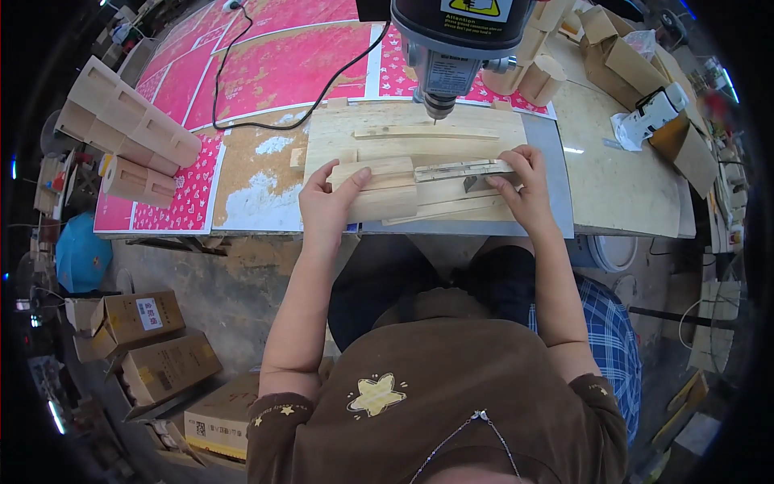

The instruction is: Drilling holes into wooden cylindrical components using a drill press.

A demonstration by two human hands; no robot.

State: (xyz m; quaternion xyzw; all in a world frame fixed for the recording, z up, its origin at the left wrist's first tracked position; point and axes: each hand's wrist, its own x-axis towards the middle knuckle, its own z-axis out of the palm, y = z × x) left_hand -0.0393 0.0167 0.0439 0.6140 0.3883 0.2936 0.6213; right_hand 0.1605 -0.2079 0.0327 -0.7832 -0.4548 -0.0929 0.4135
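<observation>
Your left hand [329, 206] lies flat over the left end of a pale wooden block [379, 189], fingers spread across its top and thumb pointing toward the drill, pressing it rather than gripping around it. Your right hand [520, 189] is curled at the right end of a grey metal bar [455, 170], fingertips pinching it where it rests on the wood. Block and bar lie end to end on a wooden jig board [403, 133], near its front edge, with thin wooden strips [451, 208] just under your right hand.

Behind the hands, the drill press [455, 36] hangs over the board, its bit tip just above a narrow slat [426, 131] at the board's far side. A black cable [266, 97] loops across the pink patterned sheets [274, 64] covering the worktop [613, 177].

To your left, a stack of wooden box parts [129, 121] sits at the worktop's corner. To your right lie cardboard pieces [629, 60] and a white tool [657, 109]. Cardboard boxes [157, 355] stand on the floor at lower left.
</observation>
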